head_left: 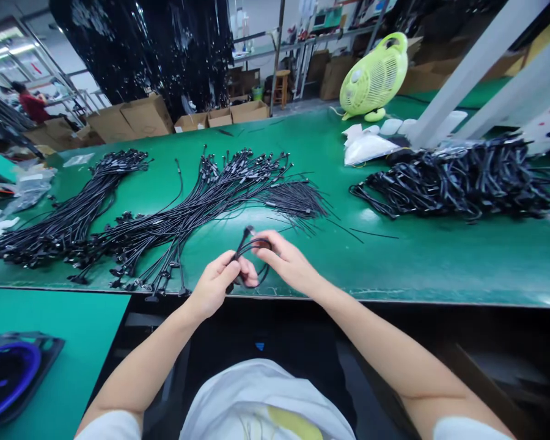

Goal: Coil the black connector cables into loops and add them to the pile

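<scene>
A black cable (266, 269) is bent into a loop between my two hands, just above the front edge of the green table. My left hand (220, 278) is closed around one side of the coil. On the other side, the fingers of my right hand (282, 256) pinch the loop, and a connector end pokes up between the hands. Behind them lies a long spread of straight black cables (201, 195) with connectors at both ends. Right of that spread is a bunch of short thin black ties (296, 198).
Another cable bundle (80, 208) lies at the left. To the right is a heap of coiled cables (453, 180), with a white plastic bag (369, 148) and a lime-green fan (374, 76) behind it. Cardboard boxes (146, 116) stand beyond the table. A person (32, 102) sits far left.
</scene>
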{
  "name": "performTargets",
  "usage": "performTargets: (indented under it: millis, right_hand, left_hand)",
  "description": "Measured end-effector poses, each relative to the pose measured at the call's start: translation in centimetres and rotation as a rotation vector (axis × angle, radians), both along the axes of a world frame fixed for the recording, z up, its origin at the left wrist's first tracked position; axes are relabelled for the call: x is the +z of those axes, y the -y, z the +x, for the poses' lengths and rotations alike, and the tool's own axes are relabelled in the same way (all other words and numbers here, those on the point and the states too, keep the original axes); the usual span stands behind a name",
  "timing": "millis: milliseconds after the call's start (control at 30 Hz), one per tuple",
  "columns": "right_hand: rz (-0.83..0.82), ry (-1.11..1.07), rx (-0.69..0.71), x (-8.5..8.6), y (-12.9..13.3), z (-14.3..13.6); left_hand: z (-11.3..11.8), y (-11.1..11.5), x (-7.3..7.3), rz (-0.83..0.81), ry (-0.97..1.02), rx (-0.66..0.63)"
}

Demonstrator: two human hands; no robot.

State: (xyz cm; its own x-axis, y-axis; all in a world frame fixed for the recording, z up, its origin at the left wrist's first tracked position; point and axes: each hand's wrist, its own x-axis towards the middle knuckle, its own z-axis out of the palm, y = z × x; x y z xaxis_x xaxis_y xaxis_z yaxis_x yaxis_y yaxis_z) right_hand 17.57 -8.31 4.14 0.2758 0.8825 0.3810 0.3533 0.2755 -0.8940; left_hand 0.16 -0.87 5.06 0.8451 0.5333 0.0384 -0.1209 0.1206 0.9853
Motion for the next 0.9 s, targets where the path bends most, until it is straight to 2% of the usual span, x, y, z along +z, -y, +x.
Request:
performTargets:
  millis: [100,200,267,367,467,533,633,700,767,833,900]
  right_hand:
    - [-0.127,-0.394,-0.010,-1.7,-1.1,-1.7]
    - [-0.139,-0.748,0.056,-1.8,-1.2,-2.5]
    - [-0.157,-0.930,0.143,-1.4,-0.8,-2.6]
    - [-0.146,-1.036,0.201,-0.9,0.0,-3.0]
    - [-0.061,-0.932,0.137,-1.2,0.6,-4.1]
    - [0.039,-0.732,0.040,-1.7,0.9,-4.6]
    - [0.122,-0.351,-0.031,-2.2,1.3,-4.4]
    - [0.080,-0.213,0.031,-2.0,1.7,-3.7]
    - [0.012,-0.179,0.124,-1.5,2.2,-3.0]
    - [-0.013,-0.118,0.181,-0.7,2.6,-2.2]
    - [0.011,0.022,0.158,0.2,3.1,-1.4]
  left_hand:
    - [1.1,1.2,-1.4,-0.205,0.031,0.029]
    - [1.5,2.2,-2.5,-0.304,0.093,0.125]
    - [1.2,2.3,-3.0,-0.282,0.102,0.169]
    - [0.4,2.0,-3.8,-0.109,-0.006,0.113]
    - [0.0,1.7,-4.3,0.138,-0.160,0.024]
    - [-0.2,1.4,-4.1,0.259,-0.240,-0.065]
    - [-0.6,1.1,-3.2,0.296,-0.283,-0.315]
    - [-0.8,1.2,-2.5,0.283,-0.247,-0.415]
    - [-0.8,1.8,-2.2,0.244,-0.172,-0.433]
    - [-0.7,2.7,-2.3,0.075,-0.097,-0.468]
    - [-0.5,3.5,-2.6,-0.187,-0.064,-0.453]
